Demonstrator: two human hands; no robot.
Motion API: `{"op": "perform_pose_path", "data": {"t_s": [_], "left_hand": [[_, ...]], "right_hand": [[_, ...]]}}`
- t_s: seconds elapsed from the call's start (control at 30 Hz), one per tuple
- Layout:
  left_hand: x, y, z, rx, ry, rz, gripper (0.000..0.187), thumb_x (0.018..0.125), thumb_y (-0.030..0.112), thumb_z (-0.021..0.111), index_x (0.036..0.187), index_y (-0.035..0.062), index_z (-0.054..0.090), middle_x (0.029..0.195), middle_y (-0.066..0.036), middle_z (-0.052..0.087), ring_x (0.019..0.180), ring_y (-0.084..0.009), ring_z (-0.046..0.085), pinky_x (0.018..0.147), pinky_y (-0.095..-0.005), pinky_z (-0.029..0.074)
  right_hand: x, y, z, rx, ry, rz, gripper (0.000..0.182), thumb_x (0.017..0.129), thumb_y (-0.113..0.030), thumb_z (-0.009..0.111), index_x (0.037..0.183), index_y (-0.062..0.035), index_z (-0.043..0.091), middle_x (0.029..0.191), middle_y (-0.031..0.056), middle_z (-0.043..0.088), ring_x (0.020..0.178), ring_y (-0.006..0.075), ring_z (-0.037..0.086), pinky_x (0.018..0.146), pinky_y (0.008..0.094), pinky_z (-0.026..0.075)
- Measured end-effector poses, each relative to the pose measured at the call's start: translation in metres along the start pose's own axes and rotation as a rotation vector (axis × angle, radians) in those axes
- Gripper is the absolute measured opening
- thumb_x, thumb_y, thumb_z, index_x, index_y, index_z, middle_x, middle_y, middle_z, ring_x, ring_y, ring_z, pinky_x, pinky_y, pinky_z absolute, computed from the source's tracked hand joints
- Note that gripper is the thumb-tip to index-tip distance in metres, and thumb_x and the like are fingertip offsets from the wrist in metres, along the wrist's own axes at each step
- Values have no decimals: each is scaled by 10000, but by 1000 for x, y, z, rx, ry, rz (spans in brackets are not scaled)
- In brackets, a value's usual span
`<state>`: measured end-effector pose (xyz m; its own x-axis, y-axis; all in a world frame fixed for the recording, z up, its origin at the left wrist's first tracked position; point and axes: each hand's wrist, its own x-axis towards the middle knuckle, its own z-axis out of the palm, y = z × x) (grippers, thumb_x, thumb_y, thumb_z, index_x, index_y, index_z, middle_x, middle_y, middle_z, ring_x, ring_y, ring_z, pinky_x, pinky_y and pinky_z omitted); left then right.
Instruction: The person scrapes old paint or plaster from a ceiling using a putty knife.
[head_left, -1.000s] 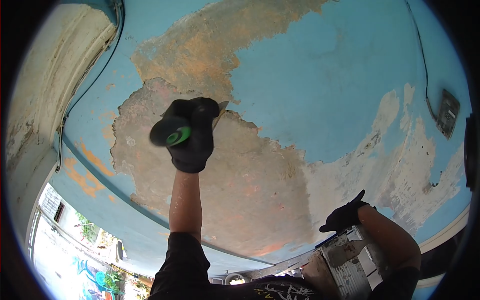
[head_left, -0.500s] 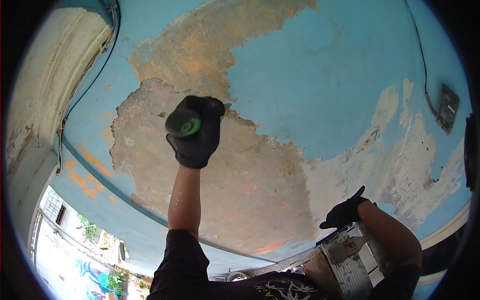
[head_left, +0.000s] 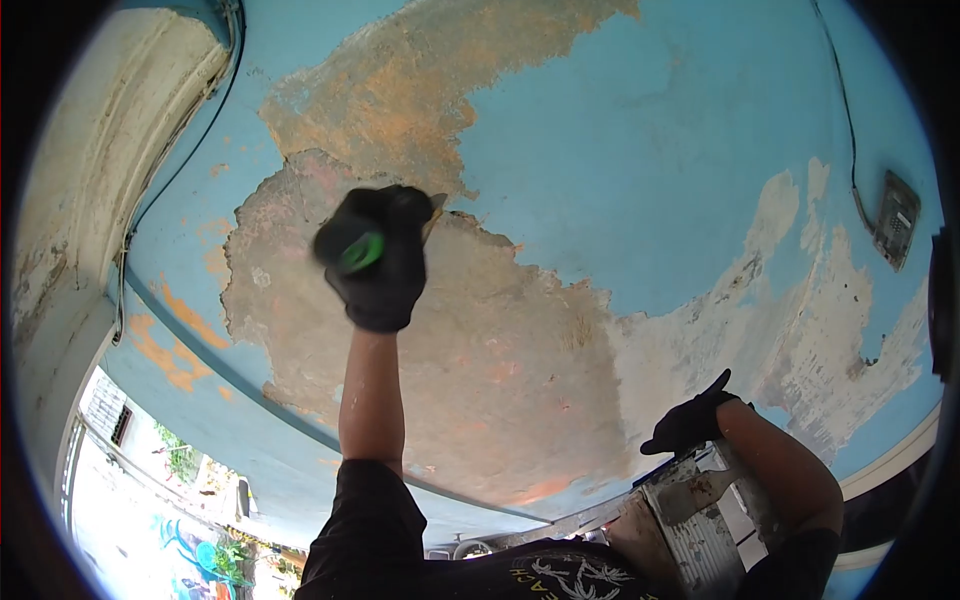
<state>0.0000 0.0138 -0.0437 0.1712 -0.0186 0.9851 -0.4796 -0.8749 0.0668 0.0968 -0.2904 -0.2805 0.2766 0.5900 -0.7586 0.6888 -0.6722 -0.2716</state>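
Observation:
My left hand (head_left: 385, 270), in a black glove, is wrapped around the black and green handle of a scraper (head_left: 437, 207). The hand and the handle end are blurred by motion. Only a small piece of the metal blade shows past my fingers, close to the broken edge of the plaster on the wall (head_left: 480, 320); whether it touches cannot be made out. Low on the right, my right hand (head_left: 688, 424), also gloved in black, has its thumb stretched out and its fingers extended. It rests at the top edge of a stained, ridged stand (head_left: 690, 520), perhaps a ladder.
Blue paint (head_left: 640, 170) surrounds the bare plaster, with whitish patches (head_left: 800, 330) on the right. A dark box (head_left: 896, 220) hangs there by a cable. Another black cable (head_left: 205, 140) runs down beside the pale column (head_left: 100, 150). Bright outdoor ground (head_left: 130, 510) shows lower left.
My left hand has shifted slightly to the left with the scraper, and the handle has turned a little. My right hand stays in the same place.

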Motion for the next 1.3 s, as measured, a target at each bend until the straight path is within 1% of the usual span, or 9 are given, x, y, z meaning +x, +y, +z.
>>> {"op": "perform_pose_path", "data": {"t_s": [0.37, 0.43, 0.67, 0.73, 0.87, 0.93, 1.07, 1.27, 1.3], "left_hand": [[-11, -13, 2, -175, 31, -102, 74, 918, 88, 678, 906, 29, 636, 837, -54, 700, 808, -143, 666, 733, -311, 526], [-8, -12, -3, -234, 12, -124, 76, 917, 91, 681, 906, 30, 638, 827, -50, 698, 803, -143, 665, 730, -309, 524], [-9, -5, 4, -391, 11, -76, 63, 935, 76, 645, 929, 29, 603, 869, -76, 699, 823, -159, 667, 772, -326, 529], [-15, -9, 3, -201, 26, -166, 63, 930, 87, 648, 905, 29, 649, 836, -52, 707, 808, -155, 673, 759, -312, 525], [-4, 5, -7, -247, 7, -89, 66, 935, 78, 636, 893, 30, 646, 840, -52, 705, 808, -152, 665, 770, -310, 521], [6, 13, -9, -629, 17, 77, 100, 963, 94, 613, 941, 24, 544, 758, -85, 634, 740, -204, 639, 755, -367, 522], [-5, 2, 7, -8, -43, -28, 86, 937, 95, 657, 879, 39, 626, 813, -45, 680, 772, -140, 644, 725, -313, 523], [-2, 1, -5, -335, -18, -132, 70, 972, 65, 601, 942, 33, 547, 886, -123, 678, 826, -226, 667, 780, -370, 538], [0, 2, -6, -396, 9, -121, 74, 977, 69, 599, 949, 32, 541, 882, -122, 674, 831, -227, 666, 778, -374, 538]], "right_hand": [[-2, -1, 4, -14, 91, -14, 778, 920, -783, 301, 968, -138, 733, 994, 74, 718, 964, 271, 657, 1049, 610, 312], [5, 2, 0, 5, -63, 51, 716, 946, -748, 300, 1259, -218, 667, 1247, -26, 681, 1298, 260, 528, 940, 886, -80], [15, 9, 5, 15, -77, 14, 725, 949, -745, 302, 1252, -202, 674, 1235, 2, 688, 1271, 259, 548, 1116, 723, 104], [5, 3, 4, -12, 33, 1, 782, 927, -775, 301, 959, -133, 744, 910, 54, 726, 827, 207, 655, 1013, 556, 367], [15, 11, 9, 20, 74, -63, 787, 932, -770, 297, 961, -130, 754, 903, 65, 727, 803, 211, 656, 1012, 555, 368], [-6, -5, -4, -29, -58, 61, 744, 944, -755, 303, 1228, -181, 681, 1227, 28, 690, 1221, 235, 581, 1141, 571, 247], [15, 7, 5, -11, -67, 10, 754, 941, -761, 299, 1215, -173, 685, 1210, 36, 696, 1206, 227, 591, 1136, 505, 295], [12, 8, 6, -22, -37, 38, 757, 946, -755, 300, 1165, -153, 705, 1124, 41, 720, 1083, 228, 639, 1084, 486, 351], [12, 9, 8, -19, 17, 25, 769, 928, -774, 304, 1123, -161, 725, 1064, 29, 733, 1013, 237, 653, 1064, 640, 222]]}}
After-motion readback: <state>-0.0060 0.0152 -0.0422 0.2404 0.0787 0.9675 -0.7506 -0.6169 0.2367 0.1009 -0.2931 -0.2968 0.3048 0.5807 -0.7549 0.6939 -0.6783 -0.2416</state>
